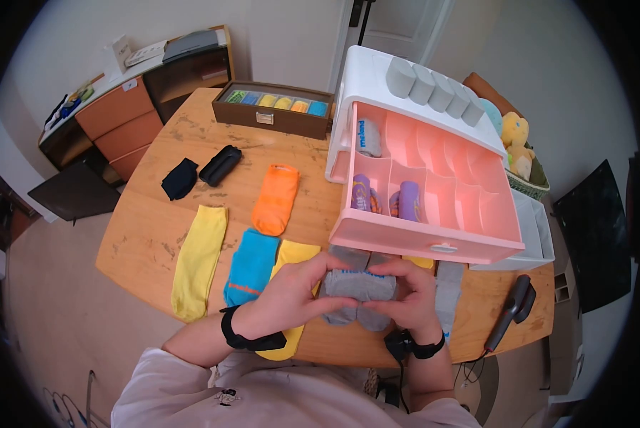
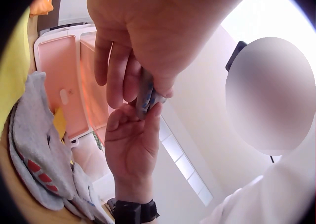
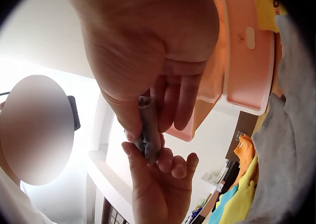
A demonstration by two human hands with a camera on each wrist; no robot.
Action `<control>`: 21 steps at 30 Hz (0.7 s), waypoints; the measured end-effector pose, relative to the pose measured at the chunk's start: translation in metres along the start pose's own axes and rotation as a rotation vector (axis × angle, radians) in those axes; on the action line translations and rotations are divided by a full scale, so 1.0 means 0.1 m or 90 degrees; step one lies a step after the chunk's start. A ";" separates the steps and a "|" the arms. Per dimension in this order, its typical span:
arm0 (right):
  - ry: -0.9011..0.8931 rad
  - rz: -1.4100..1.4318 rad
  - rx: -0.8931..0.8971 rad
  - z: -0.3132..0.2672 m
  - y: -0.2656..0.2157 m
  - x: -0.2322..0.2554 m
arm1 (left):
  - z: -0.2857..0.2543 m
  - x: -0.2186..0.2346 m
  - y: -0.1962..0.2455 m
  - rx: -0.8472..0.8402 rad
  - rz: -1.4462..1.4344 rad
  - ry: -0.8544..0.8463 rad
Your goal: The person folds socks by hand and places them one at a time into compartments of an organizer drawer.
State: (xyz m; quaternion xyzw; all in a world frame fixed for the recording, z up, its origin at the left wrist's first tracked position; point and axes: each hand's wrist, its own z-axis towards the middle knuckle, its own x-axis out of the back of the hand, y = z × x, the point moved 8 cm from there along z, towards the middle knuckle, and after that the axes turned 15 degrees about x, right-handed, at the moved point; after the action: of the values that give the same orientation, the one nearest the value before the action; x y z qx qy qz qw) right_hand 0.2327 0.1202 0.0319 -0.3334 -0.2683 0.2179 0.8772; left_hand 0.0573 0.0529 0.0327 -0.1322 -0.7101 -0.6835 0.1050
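Both hands hold a folded grey sock (image 1: 357, 284) above the table's near edge, in front of the pink drawer (image 1: 434, 246). My left hand (image 1: 295, 292) grips its left end and my right hand (image 1: 409, 292) grips its right end. In the left wrist view the grey sock (image 2: 146, 91) is pinched between both hands' fingers. The right wrist view shows the grey sock (image 3: 149, 130) held the same way. More grey socks (image 1: 359, 317) lie on the wooden table (image 1: 149, 228) beneath the hands.
The pink drawer's compartments hold rolled purple socks (image 1: 366, 194) and a grey one (image 1: 368, 137). Yellow (image 1: 198, 260), blue (image 1: 251, 266) and orange (image 1: 275, 198) socks lie to the left. A brown box (image 1: 273, 108) stands at the back. A black handheld device (image 1: 512, 310) lies at right.
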 end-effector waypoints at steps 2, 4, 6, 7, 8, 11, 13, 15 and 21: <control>-0.009 -0.006 0.002 0.01 -0.02 0.01 | 0.00 -0.01 -0.01 0.000 -0.004 -0.009; -0.017 -0.012 0.006 0.02 -0.04 -0.01 | 0.00 0.00 0.01 -0.062 -0.037 0.010; 0.062 0.098 -0.022 0.01 -0.02 0.02 | -0.03 -0.01 0.00 -0.073 -0.077 0.028; 0.064 0.092 -0.020 0.01 -0.01 0.04 | -0.03 0.01 0.00 -0.081 -0.120 0.043; 0.053 0.135 -0.038 0.00 0.03 0.03 | -0.03 0.00 -0.01 -0.086 -0.121 0.038; 0.066 0.221 -0.074 -0.01 0.06 -0.02 | -0.08 0.02 -0.03 -0.158 -0.025 0.062; 0.082 0.263 -0.086 0.04 0.03 -0.06 | -0.14 0.07 0.02 -0.266 -0.029 0.111; 0.151 0.295 -0.210 0.06 0.06 -0.03 | -0.16 0.12 0.07 -0.337 0.000 0.127; 0.150 0.247 -0.261 0.01 -0.13 0.00 | -0.24 0.19 0.20 -0.430 0.043 0.182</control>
State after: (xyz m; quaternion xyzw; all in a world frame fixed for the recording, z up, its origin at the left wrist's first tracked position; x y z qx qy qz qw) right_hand 0.2345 0.1113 0.0420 -0.5716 -0.1345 0.2827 0.7585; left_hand 0.0454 0.0300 0.0584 -0.0861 -0.4181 -0.8870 0.1759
